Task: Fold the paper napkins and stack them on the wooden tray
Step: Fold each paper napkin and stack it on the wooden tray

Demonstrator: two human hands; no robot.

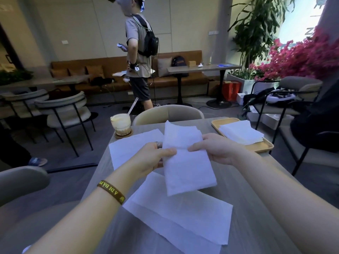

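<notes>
**Q:** Café seating fills the upper half of the frame, with a person standing at upper centre; which surface matters in this figure?

**A:** The grey table [247, 189] across the lower half. On it lie unfolded napkins [174, 217], one sheet at lower centre and another at centre left. A drink on a coaster [122, 123] stands at the far left corner. The wooden tray [260, 146] sits at centre right, already bearing a stack of folded napkins [240, 133].

**Q:** What are the hands doing?

**A:** I hold a folded napkin [185, 162] in the air at mid-frame, above the table. My left hand [152, 158] pinches its left edge, thumb on top and fingers behind. My right hand [214, 149] pinches the right edge at about the same height. Both are closed on the paper, near a crease running across it.

**Q:** How is this step done well?

**A:** I judge the napkin ready for its next fold along that crease. The halves should meet corner to corner before I press, since thin paper skews easily. A light, even pinch avoids tearing. Then I would lay it squarely on the stack, edges matching, and keep clear of the drink.
</notes>
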